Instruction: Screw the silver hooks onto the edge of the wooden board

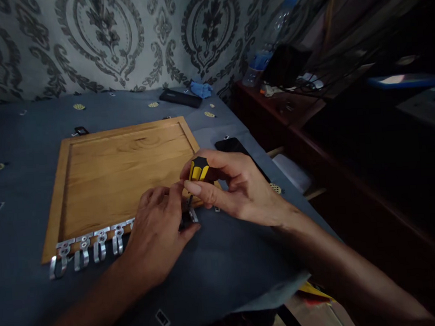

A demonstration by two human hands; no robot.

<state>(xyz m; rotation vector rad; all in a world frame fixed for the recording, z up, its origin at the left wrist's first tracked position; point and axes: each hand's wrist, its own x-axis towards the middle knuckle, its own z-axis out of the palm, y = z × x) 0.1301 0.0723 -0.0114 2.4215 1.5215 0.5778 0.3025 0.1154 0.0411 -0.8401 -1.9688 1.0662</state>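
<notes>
A wooden board (121,169) lies on a blue-grey cloth, with a metal rail of several hooks (92,243) along its near edge. My right hand (237,189) is closed round a yellow-and-black screwdriver (198,170), held upright with its tip down at the board's near right corner. My left hand (158,231) rests on the rail's right end, fingers curled and pinching at the hook (192,215) beside the screwdriver tip. What the left fingers pinch is hidden.
A black phone (234,146) lies just right of the board, another dark flat device (180,97) and a blue cloth (201,88) at the back. A dark wooden shelf (292,113) with clutter stands to the right. Patterned wallpaper (112,36) is behind.
</notes>
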